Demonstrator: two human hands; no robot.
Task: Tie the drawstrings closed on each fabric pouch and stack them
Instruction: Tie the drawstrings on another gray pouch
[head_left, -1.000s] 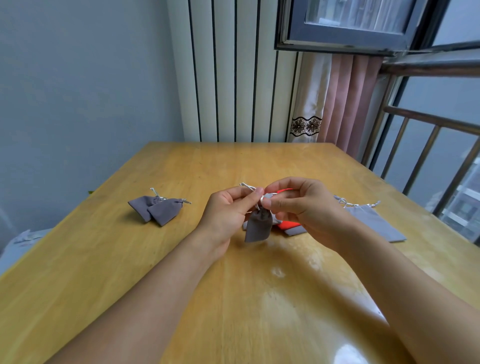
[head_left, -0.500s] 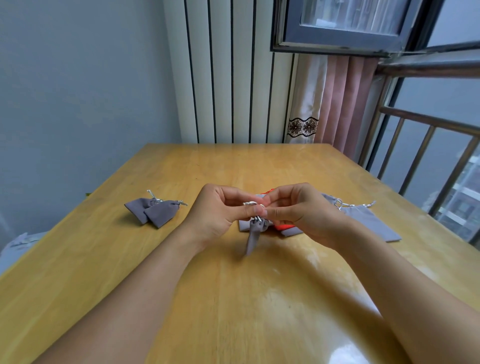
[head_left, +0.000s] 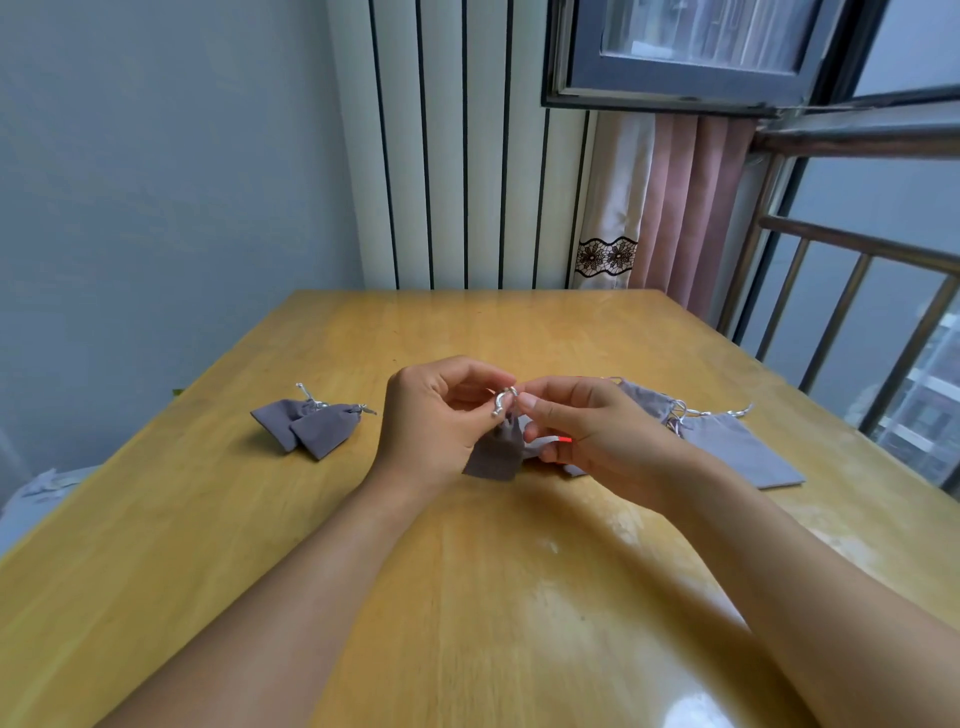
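Small grey pouch (head_left: 494, 457) hangs just above the table (head_left: 467, 597), left hand (head_left: 436, 415) and right hand (head_left: 582, 426) each pinching its silver drawstring (head_left: 503, 401) at the gathered neck. Looks light and limp, cord thin and probably slippery: grip close to the knot. Two tied pouches (head_left: 311, 426) lie left; untied flat pouches (head_left: 727, 441) right, partly behind the right hand, nothing obstructing.

We see a glossy varnished wooden table (head_left: 363, 545), matt grey cloth on the pouch (head_left: 493, 457) we hold, on 2 pouches (head_left: 306, 426) to the left and on a flat pouch (head_left: 737, 452) to the right, each with shiny silver cord (head_left: 503, 401), beside dull metal railings (head_left: 831, 322).
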